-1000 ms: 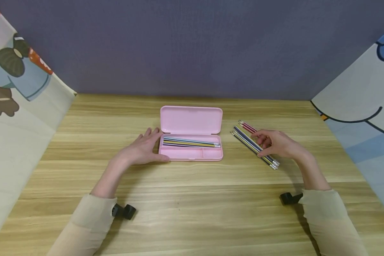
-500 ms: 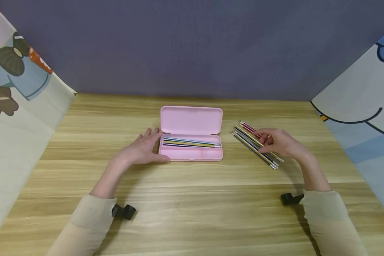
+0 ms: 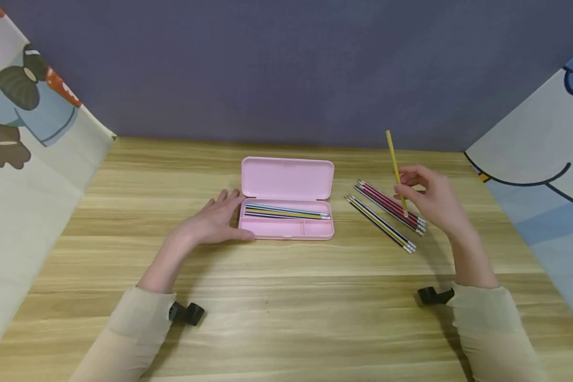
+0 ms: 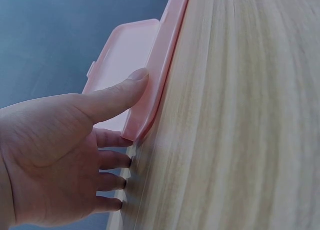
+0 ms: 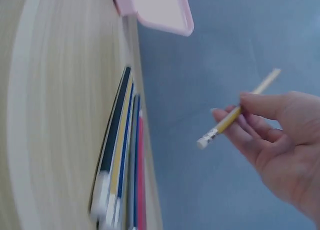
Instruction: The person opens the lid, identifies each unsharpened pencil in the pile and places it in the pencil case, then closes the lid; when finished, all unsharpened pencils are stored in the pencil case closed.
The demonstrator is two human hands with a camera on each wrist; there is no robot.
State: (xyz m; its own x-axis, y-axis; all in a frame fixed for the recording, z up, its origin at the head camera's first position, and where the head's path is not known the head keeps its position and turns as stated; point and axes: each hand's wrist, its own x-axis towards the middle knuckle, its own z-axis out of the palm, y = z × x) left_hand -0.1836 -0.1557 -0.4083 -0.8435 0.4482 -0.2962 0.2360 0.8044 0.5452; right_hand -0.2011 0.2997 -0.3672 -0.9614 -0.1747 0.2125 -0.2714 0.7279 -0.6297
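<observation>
A pink pencil case (image 3: 271,228) lies open on the table, its lid (image 3: 287,178) tipped back. Several striped pencils (image 3: 286,213) are in its long rear compartment. My left hand (image 3: 210,223) rests at the case's left end, fingers spread; the left wrist view shows the thumb (image 4: 122,97) against the case wall. Raised over the right side, my right hand (image 3: 430,199) pinches a yellow pencil (image 3: 393,154) between thumb and fingers, its white eraser end (image 5: 204,142) pointing down. Below it lie red and dark pencils (image 3: 387,201), with a striped bundle (image 3: 379,223) in front.
The wooden table (image 3: 277,297) ends at a dark blue-grey backdrop (image 3: 286,74). Cartoon-printed panels (image 3: 544,175) flank it on both sides. A small black device (image 3: 186,313) sits at each sleeve cuff.
My right hand has picked the yellow pencil out of the pile and lifted it up and slightly right. More red pencils show beneath. The left hand stays on the case.
</observation>
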